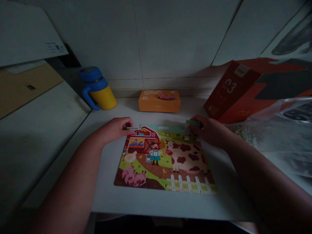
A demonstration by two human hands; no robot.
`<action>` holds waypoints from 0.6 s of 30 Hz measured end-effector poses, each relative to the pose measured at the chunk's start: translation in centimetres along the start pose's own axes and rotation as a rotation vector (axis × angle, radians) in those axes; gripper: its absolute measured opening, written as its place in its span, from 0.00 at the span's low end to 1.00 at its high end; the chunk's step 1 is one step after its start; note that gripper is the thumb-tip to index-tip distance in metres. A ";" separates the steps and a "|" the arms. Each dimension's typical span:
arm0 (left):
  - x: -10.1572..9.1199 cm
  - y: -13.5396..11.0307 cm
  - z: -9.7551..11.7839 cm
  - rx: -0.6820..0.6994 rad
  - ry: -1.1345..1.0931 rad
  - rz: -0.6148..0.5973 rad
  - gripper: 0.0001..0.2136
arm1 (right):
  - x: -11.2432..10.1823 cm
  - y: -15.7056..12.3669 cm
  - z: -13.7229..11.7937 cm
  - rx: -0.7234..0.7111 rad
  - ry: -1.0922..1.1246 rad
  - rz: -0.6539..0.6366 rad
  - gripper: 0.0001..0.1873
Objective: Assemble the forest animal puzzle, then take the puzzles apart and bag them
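Observation:
A farm-scene jigsaw puzzle (165,159) with a red barn, a farmer, a cow and a pig lies assembled on the white table (151,203). My left hand (115,128) rests at its top left corner, fingers curled, pinching a pale puzzle piece (133,128). At the top right corner my right hand (209,130) is closed on a greenish piece (193,123), held at the puzzle's top edge.
Behind the puzzle sits an orange box (159,100). A blue and yellow mug (98,89) stands back left. At the back right leans a red box (231,91), with a clear plastic bag (280,130) to the right. A wall closes the back.

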State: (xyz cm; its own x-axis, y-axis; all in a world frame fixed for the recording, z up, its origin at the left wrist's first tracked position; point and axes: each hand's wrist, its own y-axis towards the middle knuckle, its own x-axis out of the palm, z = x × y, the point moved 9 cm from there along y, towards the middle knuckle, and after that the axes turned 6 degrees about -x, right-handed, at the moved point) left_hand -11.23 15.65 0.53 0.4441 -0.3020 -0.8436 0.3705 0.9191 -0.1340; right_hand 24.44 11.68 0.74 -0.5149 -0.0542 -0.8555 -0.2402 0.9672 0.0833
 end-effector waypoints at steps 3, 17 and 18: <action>-0.1 0.0 -0.2 -0.010 0.025 0.018 0.12 | 0.6 0.0 -0.4 0.005 0.031 -0.013 0.13; -0.3 0.1 0.0 0.035 -0.140 0.068 0.15 | 2.3 -0.4 -1.8 -0.023 0.111 -0.153 0.15; -0.1 0.2 0.2 0.033 -0.192 0.054 0.15 | 2.3 -0.4 -1.7 -0.022 0.122 -0.148 0.15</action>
State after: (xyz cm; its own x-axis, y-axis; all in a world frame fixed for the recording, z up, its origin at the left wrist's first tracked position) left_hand -11.05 15.79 0.69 0.6103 -0.2981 -0.7339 0.3673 0.9274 -0.0713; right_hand 21.90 10.77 -0.42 -0.5678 -0.2267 -0.7913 -0.3381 0.9407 -0.0269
